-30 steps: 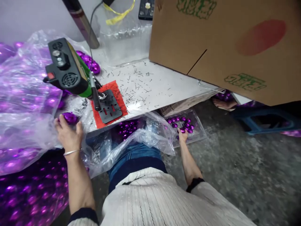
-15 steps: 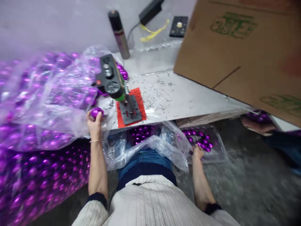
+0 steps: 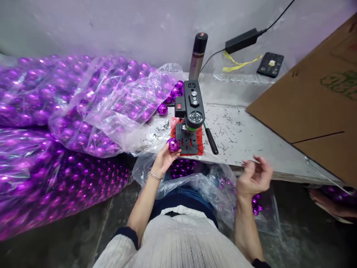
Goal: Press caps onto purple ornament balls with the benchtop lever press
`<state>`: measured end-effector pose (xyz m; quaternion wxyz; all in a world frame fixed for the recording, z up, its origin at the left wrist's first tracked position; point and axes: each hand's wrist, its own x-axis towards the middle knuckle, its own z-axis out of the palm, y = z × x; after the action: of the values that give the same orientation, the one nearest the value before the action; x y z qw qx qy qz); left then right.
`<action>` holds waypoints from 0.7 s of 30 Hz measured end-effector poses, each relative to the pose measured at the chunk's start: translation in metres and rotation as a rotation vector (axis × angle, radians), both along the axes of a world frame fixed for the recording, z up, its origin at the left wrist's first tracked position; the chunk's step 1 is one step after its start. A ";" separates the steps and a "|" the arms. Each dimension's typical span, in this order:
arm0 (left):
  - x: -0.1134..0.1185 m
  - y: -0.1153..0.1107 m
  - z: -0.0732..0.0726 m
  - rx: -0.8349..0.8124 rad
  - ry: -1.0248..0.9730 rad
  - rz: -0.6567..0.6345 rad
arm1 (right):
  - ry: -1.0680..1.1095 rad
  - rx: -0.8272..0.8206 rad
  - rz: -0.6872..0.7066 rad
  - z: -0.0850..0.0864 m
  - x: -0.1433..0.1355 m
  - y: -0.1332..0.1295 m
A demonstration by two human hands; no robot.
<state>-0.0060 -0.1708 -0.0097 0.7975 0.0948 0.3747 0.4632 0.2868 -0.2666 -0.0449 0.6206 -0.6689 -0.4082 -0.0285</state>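
Note:
A shiny purple faceted ball (image 3: 174, 144) is held in the fingertips of my left hand (image 3: 164, 159), at the front left edge of a small bench drill press (image 3: 192, 104). The drill stands on a red mat (image 3: 199, 143), and its lever handle (image 3: 211, 141) slants down on the right. Raised near the table's front edge, my right hand (image 3: 254, 178) has its fingers loosely curled and apart, a little blurred, with nothing visible in them. Below, a clear plastic bag (image 3: 195, 182) with small purple balls lies over my lap.
Large clear bags of purple balls (image 3: 83, 89) cover the left side. A cardboard box (image 3: 312, 111) leans in from the right. Behind the drill stand a spray can (image 3: 198, 56), a black power adapter (image 3: 241, 40) and a black device (image 3: 270, 64). Dark shavings (image 3: 227, 124) litter the white table.
My left hand has carried the purple ball rightward from the bags to the drill's base. My right hand has risen from the small balls at lower right. The view has shifted left.

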 end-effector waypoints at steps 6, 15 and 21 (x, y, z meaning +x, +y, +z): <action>-0.008 0.003 -0.002 0.111 0.118 0.011 | -0.379 0.136 0.205 0.041 -0.064 0.033; 0.003 0.018 -0.023 0.533 0.808 -0.029 | -0.408 0.119 0.260 0.058 -0.074 0.041; 0.019 0.032 -0.029 0.829 1.213 -0.125 | -0.399 0.090 0.305 0.052 -0.072 0.036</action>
<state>0.0125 -0.1388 -0.0384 0.3737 0.6491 0.5381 0.3866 0.2150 -0.2307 0.0067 0.5540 -0.5525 -0.6171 -0.0838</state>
